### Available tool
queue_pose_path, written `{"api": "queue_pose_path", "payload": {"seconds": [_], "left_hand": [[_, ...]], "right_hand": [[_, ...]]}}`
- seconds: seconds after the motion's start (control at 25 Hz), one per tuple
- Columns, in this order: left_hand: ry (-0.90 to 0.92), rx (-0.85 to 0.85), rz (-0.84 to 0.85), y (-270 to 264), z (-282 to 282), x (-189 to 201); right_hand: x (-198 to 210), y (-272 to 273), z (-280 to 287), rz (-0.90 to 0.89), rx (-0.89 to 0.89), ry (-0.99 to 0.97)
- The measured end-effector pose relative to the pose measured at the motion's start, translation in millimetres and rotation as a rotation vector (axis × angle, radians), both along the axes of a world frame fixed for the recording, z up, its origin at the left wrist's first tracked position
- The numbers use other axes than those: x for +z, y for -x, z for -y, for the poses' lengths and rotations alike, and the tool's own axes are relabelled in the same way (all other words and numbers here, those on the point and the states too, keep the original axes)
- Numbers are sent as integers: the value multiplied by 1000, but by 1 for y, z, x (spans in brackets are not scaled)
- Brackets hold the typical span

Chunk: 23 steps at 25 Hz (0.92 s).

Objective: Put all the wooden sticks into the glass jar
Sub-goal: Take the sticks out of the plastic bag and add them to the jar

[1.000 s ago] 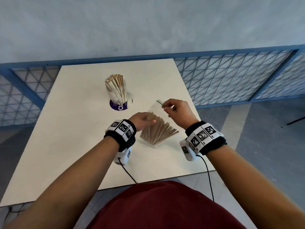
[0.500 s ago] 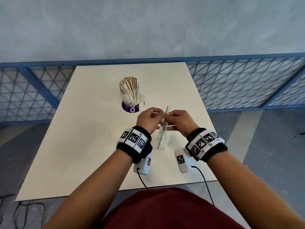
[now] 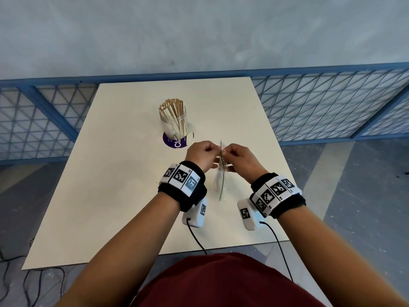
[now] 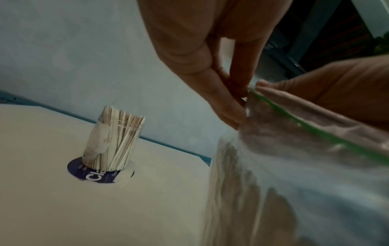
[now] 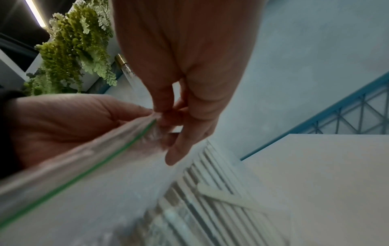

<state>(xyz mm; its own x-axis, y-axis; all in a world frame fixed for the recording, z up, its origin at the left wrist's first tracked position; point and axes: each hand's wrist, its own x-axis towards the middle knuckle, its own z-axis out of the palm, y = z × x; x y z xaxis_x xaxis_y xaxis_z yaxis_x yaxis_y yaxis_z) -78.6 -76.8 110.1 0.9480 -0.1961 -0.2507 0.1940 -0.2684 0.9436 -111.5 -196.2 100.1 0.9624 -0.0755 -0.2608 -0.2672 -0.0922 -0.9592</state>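
A glass jar (image 3: 174, 124) packed with upright wooden sticks stands at the far middle of the table; it also shows in the left wrist view as the jar (image 4: 113, 143). In front of it I hold a clear zip bag (image 3: 222, 173) with a green seal strip, upright and edge-on. My left hand (image 3: 215, 153) and right hand (image 3: 227, 153) each pinch one side of its top edge. Several wooden sticks (image 5: 212, 183) lie inside the bag (image 5: 84, 159). The sticks (image 4: 231, 186) look blurred through the bag (image 4: 315, 133).
A purple round label (image 3: 176, 142) lies under the jar. The cream table (image 3: 110, 196) has its right edge close to my right wrist. Blue mesh railing (image 3: 332, 107) runs behind and beside the table. Cables trail from both wrist cameras.
The bag has turned from lying slanted with its sticks fanned out to standing edge-on. My left hand has come up from the bag's side to pinch the top edge opposite my right hand.
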Motion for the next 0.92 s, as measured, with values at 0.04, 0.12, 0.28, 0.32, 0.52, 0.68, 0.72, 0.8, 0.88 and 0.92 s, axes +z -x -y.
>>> {"api": "queue_pose_path", "payload": {"seconds": [0.04, 0.12, 0.28, 0.32, 0.52, 0.68, 0.72, 0.8, 0.88, 0.92], "left_hand": [[-7, -9, 12, -1, 2, -1], [-28, -37, 46, -2, 5, -2], [-73, -76, 116, -4, 6, -3], [-87, -85, 129, -6, 5, -3], [-127, -62, 154, -13, 3, -5], [-117, 21, 142, -16, 5, -6], [-140, 32, 156, -17, 5, -7], [-121, 37, 139, -17, 6, -7], [-10, 30, 38, -16, 7, -6], [27, 22, -15, -14, 5, -4]], "right_hand": [[-1, -1, 1, 13, -10, 28], [-1, -3, 1, 52, -30, 95], [1, -8, 2, 158, -20, 279], [0, -9, 2, 156, -17, 292], [-5, -11, -2, 86, -57, 138], [-1, -10, -5, 77, -47, 282], [0, -10, -5, 40, 6, 356], [2, -9, -6, -52, 106, 391], [3, -8, -5, -92, 117, 299], [3, -8, -4, -88, 94, 248]]}}
